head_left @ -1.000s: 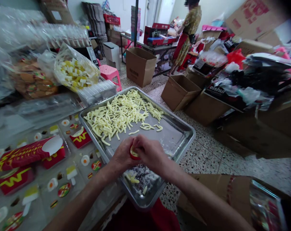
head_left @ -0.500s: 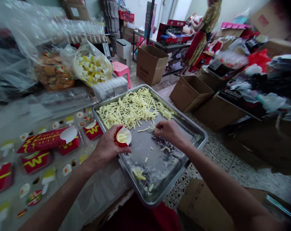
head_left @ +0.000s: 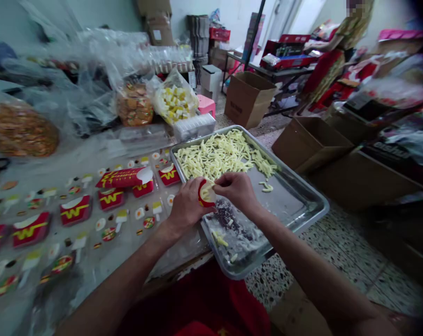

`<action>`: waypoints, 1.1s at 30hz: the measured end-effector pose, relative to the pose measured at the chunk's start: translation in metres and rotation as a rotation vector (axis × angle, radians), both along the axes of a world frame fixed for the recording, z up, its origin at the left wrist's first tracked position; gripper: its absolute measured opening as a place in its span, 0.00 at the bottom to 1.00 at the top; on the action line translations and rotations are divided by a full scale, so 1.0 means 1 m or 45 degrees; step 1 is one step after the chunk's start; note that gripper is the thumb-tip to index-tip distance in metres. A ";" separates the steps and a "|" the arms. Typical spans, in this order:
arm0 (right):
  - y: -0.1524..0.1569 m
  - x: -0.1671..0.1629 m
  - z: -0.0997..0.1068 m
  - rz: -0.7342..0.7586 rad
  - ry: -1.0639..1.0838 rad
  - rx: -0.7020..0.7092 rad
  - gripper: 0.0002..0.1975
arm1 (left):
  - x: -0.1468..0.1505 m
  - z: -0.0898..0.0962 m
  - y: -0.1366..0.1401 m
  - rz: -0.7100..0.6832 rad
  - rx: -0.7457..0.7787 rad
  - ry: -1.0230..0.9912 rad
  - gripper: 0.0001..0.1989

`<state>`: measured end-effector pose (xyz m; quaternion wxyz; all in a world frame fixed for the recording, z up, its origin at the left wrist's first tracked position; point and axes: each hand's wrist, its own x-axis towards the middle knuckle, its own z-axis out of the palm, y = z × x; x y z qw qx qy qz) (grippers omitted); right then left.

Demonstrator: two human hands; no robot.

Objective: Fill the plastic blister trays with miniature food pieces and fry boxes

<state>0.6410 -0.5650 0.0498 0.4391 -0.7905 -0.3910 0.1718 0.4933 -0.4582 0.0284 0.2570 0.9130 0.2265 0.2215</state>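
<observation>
My left hand (head_left: 186, 205) grips a small red fry carton (head_left: 206, 201), its open mouth turned toward the right; pale fry-shaped sticks show inside. Close against that mouth, my right hand (head_left: 239, 192) is closed in a pinch on a pale fry-shaped stick, mostly hidden by the fingers. Both hands are over the near left part of a metal tray (head_left: 284, 200). A heap of pale yellow fry-shaped sticks (head_left: 214, 156) covers the tray's far side. A few broken bits and white powder lie on its near part.
Filled red cartons (head_left: 75, 210) stand among rows of small food-shaped pieces on the table at left. A stack of flat red cartons (head_left: 122, 178) rests on some. Bags of yellow-white pieces (head_left: 176, 102) and brown pieces (head_left: 134, 105) stand behind. Cardboard boxes (head_left: 248, 100) and another person (head_left: 332, 60) are beyond.
My right hand has moved left from the tray's middle to the carton's mouth, carrying a fry-shaped stick. The view has turned left. My left hand still holds the carton.
</observation>
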 end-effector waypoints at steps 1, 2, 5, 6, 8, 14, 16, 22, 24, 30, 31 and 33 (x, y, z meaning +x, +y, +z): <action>0.005 -0.015 0.005 0.029 -0.146 -0.033 0.03 | -0.002 -0.002 -0.004 0.075 0.032 -0.043 0.37; 0.009 -0.029 0.010 0.078 -0.298 -0.078 0.04 | -0.005 -0.003 -0.008 0.159 0.059 -0.078 0.32; 0.012 -0.065 0.020 0.321 -0.548 -0.162 0.11 | -0.023 -0.005 -0.019 0.364 0.082 -0.136 0.23; 0.012 -0.072 0.020 0.379 -0.530 -0.149 0.13 | -0.031 -0.005 -0.022 0.399 0.078 -0.152 0.23; 0.015 -0.082 0.015 0.376 -0.404 -0.053 0.11 | -0.051 -0.005 -0.024 0.431 0.096 -0.212 0.27; 0.066 -0.157 0.003 0.589 -0.324 0.252 0.14 | -0.142 -0.002 -0.005 0.657 0.162 -0.231 0.34; 0.080 -0.201 0.010 0.929 -0.303 0.313 0.15 | -0.192 0.000 -0.003 0.774 0.162 -0.261 0.34; 0.108 -0.338 0.003 1.219 -0.305 0.274 0.11 | -0.348 -0.004 -0.010 1.180 -0.067 -0.402 0.41; 0.124 -0.386 -0.009 1.293 -0.101 0.211 0.14 | -0.393 -0.007 -0.005 1.339 -0.181 -0.447 0.42; 0.205 -0.522 -0.017 1.445 0.290 0.004 0.14 | -0.547 -0.002 0.035 1.370 -0.349 -0.244 0.52; 0.220 -0.539 -0.014 1.419 0.209 0.003 0.14 | -0.574 -0.003 0.042 1.398 -0.261 -0.172 0.50; 0.243 -0.565 -0.011 1.399 0.017 -0.016 0.12 | -0.618 -0.013 0.053 1.426 -0.045 -0.029 0.50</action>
